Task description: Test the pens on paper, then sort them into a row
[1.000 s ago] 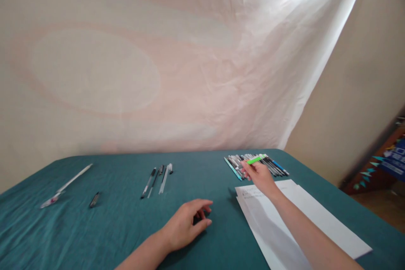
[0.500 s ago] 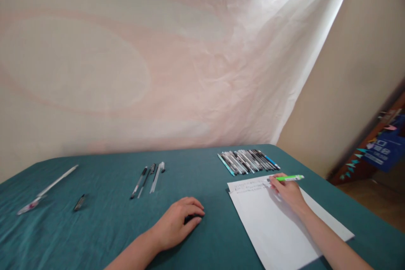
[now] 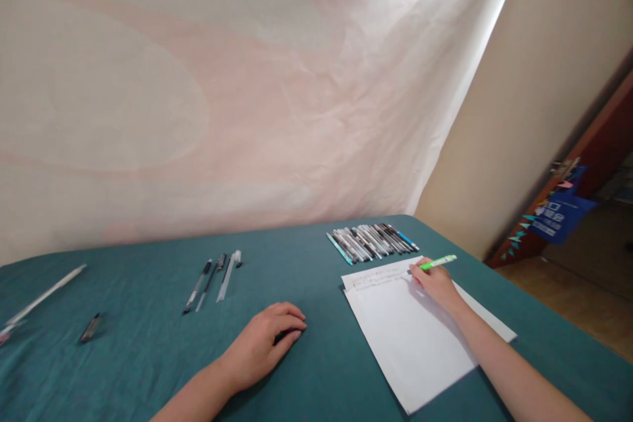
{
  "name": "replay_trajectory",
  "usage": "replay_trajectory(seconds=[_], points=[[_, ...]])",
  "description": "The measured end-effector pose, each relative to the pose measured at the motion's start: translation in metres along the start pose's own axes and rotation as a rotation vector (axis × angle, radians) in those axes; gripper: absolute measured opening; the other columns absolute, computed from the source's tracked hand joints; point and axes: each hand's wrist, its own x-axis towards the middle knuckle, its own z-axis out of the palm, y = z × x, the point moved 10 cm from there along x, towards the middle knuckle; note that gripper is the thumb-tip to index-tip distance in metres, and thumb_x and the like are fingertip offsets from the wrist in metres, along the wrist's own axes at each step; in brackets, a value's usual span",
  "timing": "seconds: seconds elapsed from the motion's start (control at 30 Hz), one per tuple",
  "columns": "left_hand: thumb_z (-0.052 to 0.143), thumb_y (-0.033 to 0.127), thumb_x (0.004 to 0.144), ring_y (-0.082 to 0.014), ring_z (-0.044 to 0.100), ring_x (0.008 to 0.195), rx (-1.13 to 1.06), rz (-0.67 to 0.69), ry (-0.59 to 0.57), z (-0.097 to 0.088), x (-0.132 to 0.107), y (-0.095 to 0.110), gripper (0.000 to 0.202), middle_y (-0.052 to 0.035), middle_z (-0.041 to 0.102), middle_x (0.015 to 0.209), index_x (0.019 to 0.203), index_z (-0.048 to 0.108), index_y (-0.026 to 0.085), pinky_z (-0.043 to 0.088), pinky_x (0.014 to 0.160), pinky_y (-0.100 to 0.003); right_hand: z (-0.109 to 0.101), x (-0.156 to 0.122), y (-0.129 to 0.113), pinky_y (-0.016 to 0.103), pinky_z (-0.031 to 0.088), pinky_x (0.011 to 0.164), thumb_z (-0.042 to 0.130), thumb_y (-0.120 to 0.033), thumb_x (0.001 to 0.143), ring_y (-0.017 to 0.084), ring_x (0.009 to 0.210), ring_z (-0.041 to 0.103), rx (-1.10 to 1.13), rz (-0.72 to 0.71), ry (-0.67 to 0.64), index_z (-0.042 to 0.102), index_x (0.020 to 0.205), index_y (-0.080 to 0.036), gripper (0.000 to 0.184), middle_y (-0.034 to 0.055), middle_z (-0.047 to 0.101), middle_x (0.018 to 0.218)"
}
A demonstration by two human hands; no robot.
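My right hand (image 3: 438,287) is closed around a light-green pen (image 3: 440,262) in a writing grip, its tip down at the upper part of a white sheet of paper (image 3: 413,343). Lines of small dark handwriting run across the top strip of the page. A second sheet seems to lie partly under it. My left hand (image 3: 270,339) rests palm down on the teal tablecloth (image 3: 316,382), left of the paper. Its fingers are loosely bent and lie on the cloth, the thumb close to them. Nothing shows in it, though the palm side is hidden.
A row of several pens (image 3: 372,242) lies behind the paper. Left of centre are a black-capped clear pen (image 3: 198,287), a thin pen part (image 3: 208,283) and a clear pen barrel (image 3: 227,277). Farther left lie a dark cap (image 3: 90,328) and a long white pen (image 3: 47,293). A hanging sheet (image 3: 297,112) backs the table.
The view has turned slightly to the right, so everything sits farther left. My left hand's fingers and thumb have come closer together. The green pen has tilted up at its far end.
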Motion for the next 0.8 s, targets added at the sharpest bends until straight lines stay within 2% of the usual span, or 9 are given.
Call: replay_trajectory(seconds=[0.47,0.8], points=[[0.039,0.027,0.085,-0.0145,0.053,0.091,-0.001,0.016,0.018,-0.0023,0.0011,0.0025,0.027,-0.0044,0.058,0.100,0.097,0.062,0.023,0.042,0.084,-0.027,-0.0055,-0.0038,-0.0086,0.024,0.032,0.044,0.052,-0.035,0.067,0.011,0.039,0.044,-0.007,-0.012,0.069,0.046,0.049,-0.020,0.024,-0.0028,0.049,0.040],[0.038,0.028,0.086,-0.0144,0.053,0.092,0.001,0.019,0.011,-0.0013,0.0013,0.0032,0.027,-0.0041,0.058,0.101,0.097,0.062,0.024,0.041,0.084,-0.027,-0.0032,-0.0031,-0.0054,0.024,0.032,0.044,0.051,-0.035,0.068,0.011,0.040,0.046,-0.030,-0.022,0.046,0.048,0.053,-0.020,0.022,-0.0027,0.051,0.042]])
